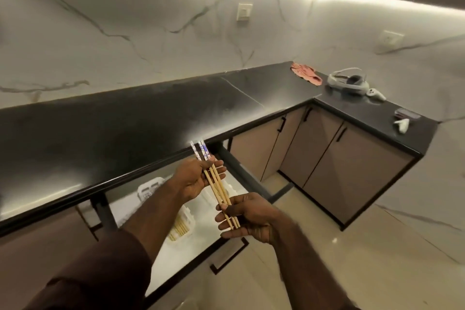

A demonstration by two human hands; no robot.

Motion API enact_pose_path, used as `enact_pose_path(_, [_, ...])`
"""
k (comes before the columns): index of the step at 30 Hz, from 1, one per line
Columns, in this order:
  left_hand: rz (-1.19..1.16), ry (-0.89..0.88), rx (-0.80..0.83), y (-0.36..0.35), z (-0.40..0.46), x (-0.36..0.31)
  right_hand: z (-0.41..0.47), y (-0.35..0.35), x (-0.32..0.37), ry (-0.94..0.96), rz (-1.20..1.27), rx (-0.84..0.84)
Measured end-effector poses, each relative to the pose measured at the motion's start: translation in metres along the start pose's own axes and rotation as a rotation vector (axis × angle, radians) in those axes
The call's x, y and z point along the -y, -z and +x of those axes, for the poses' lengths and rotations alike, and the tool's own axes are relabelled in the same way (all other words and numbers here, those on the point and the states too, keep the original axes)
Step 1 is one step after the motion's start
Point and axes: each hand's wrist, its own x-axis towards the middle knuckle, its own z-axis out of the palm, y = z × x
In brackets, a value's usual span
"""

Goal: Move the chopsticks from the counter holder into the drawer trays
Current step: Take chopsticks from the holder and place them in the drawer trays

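1. A black L-shaped counter (156,113) runs along the marble wall.
2. At its far corner lies a pink cloth (305,73).
3. On the right wing rest a white headset (348,82), two white controllers (376,94) (402,125) and a small flat case (407,113).
4. Below, an open white drawer (214,231) carries a white tray (185,224) of chopsticks (179,228).

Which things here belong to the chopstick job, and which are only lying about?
For the job:
- chopsticks, held by left hand and right hand
- open drawer
- white tray with chopsticks already inside

Lying about:
- red cloth
- headset
- two white controllers
- wall sockets
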Motion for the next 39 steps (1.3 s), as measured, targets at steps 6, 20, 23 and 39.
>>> enact_pose_path(6, [0.01,0.105,-0.002,-0.01,0.054,0.021,0.039,0.044,0.013,-0.041,-0.017,-0.048])
enact_pose_path(20, [0.034,0.312,-0.226,-0.016,0.184,0.049,0.178,0.112,0.073,-0.224,-0.308,-0.015])
enact_pose_path(23, [-0.004,0.32,-0.32,-0.013,0.204,0.06,0.208,0.121,0.066,-0.282,-0.343,-0.023])
enact_pose_path(39, [-0.031,0.296,-0.714,0.013,0.272,0.112,0.323,0.12,0.011,-0.224,-0.667,-0.051])
